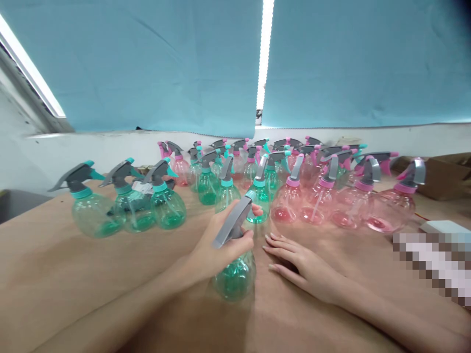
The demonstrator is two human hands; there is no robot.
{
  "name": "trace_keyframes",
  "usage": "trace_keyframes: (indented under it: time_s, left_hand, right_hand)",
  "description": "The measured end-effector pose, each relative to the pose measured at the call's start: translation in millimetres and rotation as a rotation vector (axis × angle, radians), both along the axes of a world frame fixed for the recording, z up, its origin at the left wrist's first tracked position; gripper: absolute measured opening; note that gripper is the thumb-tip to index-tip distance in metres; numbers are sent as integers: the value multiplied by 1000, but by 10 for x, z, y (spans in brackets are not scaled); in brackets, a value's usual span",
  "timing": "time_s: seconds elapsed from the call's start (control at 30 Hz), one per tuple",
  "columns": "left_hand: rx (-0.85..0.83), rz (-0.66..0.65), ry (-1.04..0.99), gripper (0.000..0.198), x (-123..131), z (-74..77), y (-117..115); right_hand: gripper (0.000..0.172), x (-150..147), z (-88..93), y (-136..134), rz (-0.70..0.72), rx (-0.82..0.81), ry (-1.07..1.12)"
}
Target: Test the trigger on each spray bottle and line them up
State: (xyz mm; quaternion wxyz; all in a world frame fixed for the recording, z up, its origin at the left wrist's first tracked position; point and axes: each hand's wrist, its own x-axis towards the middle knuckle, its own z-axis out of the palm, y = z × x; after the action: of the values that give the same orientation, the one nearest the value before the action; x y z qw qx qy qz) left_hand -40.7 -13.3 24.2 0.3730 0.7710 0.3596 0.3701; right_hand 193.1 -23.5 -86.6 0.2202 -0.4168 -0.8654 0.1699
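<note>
Left hand (215,252): closed around the neck of a green spray bottle (235,279), fingers wrapped under its grey trigger head.
Bottle axis: roughly upright on the table (73,279), base towards the person; the grey head slants up and away to the right, ending in a teal nozzle.
Right hand (307,267): open and flat, palm down on the table, fingertips (268,247) pointing left, just beside the bottle, holding nothing.
Beyond, left: three green bottles (128,208).
Beyond, right: pink bottles (331,206), with mixed rows behind.
Background: blue curtain (147,63).
</note>
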Motion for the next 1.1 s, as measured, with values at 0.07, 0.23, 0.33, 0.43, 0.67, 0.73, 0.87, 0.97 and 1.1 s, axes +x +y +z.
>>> trace_keyframes:
  time_s: [0.07, 0.23, 0.33, 0.43, 0.67, 0.73, 0.87, 0.97, 1.1]
  left_hand:
    - [18, -11, 15, 38, -2, -10, 18]
    - [28, -1, -9, 42, 25, -4, 10]
    - [17, 21, -11, 42, 37, -10, -5]
    - [24, 41, 0, 43, 37, -36, -3]
    - [60, 71, -6, 43, 28, -39, -22]
    - [73, 61, 6, 37, 27, -4, -37]
    - [81, 37, -8, 21, 30, 50, -63]
    - [64, 67, -11, 17, 32, 54, -68]
    - [50, 43, -13, 21, 24, 47, -36]
  right_hand:
    - [46, 0, 5, -2, 0, -2, -8]
    - [47, -1, 6, 6, 4, -4, -12]
    - [46, -1, 6, 5, 2, -2, -4]
    - [46, -2, 9, 1, 1, 1, -2]
    - [45, -5, -1, -1, 6, 12, 23]
    - [44, -6, 1, -2, 8, 16, 25]
    - [45, -12, 26, -7, 5, 10, 6]
    - [46, -13, 42, -8, 6, 4, -9]
    - [45, -10, 39, -7, 7, 5, -9]
